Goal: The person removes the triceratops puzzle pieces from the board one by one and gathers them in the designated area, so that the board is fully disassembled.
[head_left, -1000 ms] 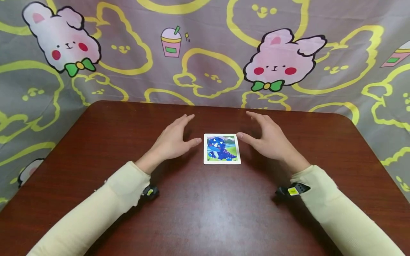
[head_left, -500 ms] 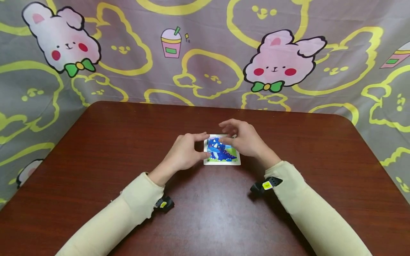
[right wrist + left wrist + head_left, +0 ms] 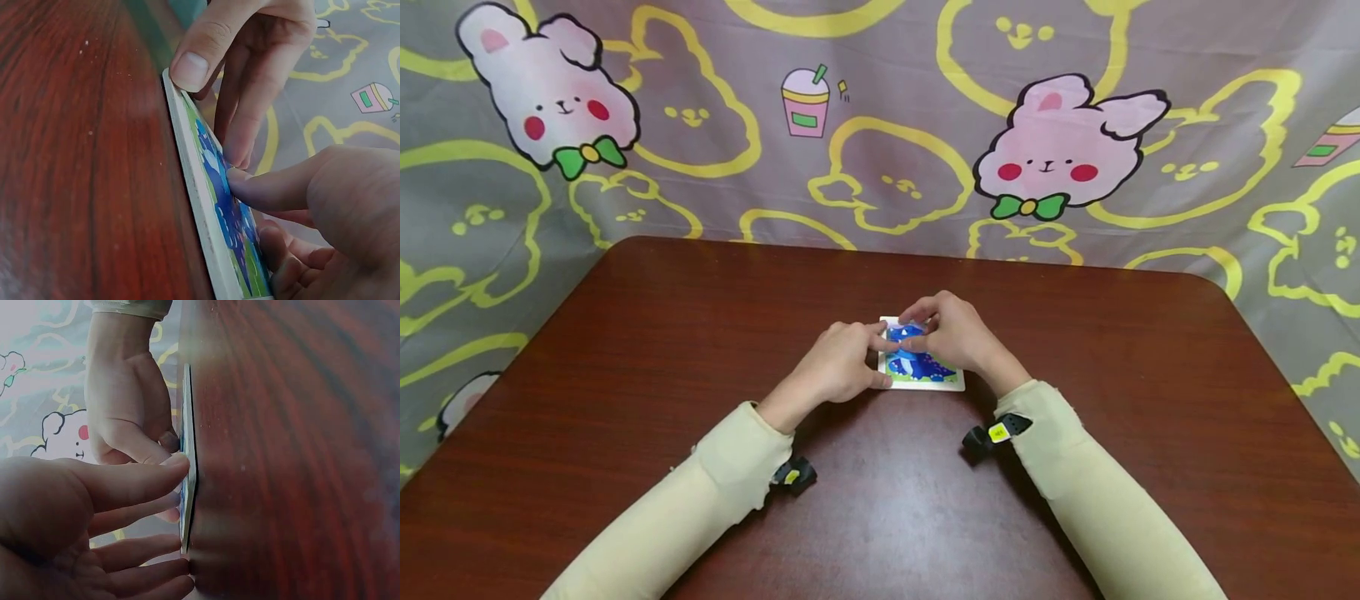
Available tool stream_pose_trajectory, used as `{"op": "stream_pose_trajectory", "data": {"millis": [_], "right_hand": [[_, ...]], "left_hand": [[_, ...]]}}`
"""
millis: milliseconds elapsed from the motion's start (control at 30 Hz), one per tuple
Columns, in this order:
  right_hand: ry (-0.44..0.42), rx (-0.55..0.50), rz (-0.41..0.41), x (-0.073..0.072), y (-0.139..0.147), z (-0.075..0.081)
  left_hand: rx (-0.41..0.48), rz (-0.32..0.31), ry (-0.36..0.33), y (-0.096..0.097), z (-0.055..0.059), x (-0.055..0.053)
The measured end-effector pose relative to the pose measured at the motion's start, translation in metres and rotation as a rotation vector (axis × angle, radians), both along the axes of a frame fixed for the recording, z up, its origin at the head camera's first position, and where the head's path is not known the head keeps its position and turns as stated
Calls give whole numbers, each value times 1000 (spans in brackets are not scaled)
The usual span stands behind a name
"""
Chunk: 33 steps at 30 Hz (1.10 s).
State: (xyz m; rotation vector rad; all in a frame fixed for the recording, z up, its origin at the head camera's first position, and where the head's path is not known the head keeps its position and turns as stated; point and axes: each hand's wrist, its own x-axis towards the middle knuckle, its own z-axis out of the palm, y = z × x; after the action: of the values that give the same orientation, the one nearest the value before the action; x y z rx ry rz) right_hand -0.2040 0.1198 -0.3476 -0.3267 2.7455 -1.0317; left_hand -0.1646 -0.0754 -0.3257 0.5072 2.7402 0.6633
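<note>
I see the board (image 3: 189, 419) edge-on from left wrist only; left hand (image 3: 841, 362) fingers spread; right hand (image 3: 961, 335) grip: cannot tell.

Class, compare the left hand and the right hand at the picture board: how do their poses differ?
The left hand has its thumb on the near left corner of the picture board; the right hand has its thumb on the picture itself. The left hand's fingers reach out fairly straight; the right hand's look more bent. Both are bare and come out of cream sleeves.
</note>
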Motion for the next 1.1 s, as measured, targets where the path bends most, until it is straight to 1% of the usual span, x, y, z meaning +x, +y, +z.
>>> {"op": "stream_pose_trajectory", "data": {"millis": [300,500,667,867,1033,1100], "right_hand": [[52,42,43,2,-1,-3],[82,89,71,5,-2,-4],[72,102,64,6,-5,-2],[55,86,42,7,-6,-1],[66,83,47,7,-8,-2],[76,91,55,8,-8,-1]], "left_hand": [[-60,-20,9,3,-1,2],[-73,-34,25,4,-2,3],[-69,-35,31,4,-1,3],[-72,-39,30,5,1,3],[-76,-36,31,4,1,4],[-74,-26,23,4,1,4]]}}
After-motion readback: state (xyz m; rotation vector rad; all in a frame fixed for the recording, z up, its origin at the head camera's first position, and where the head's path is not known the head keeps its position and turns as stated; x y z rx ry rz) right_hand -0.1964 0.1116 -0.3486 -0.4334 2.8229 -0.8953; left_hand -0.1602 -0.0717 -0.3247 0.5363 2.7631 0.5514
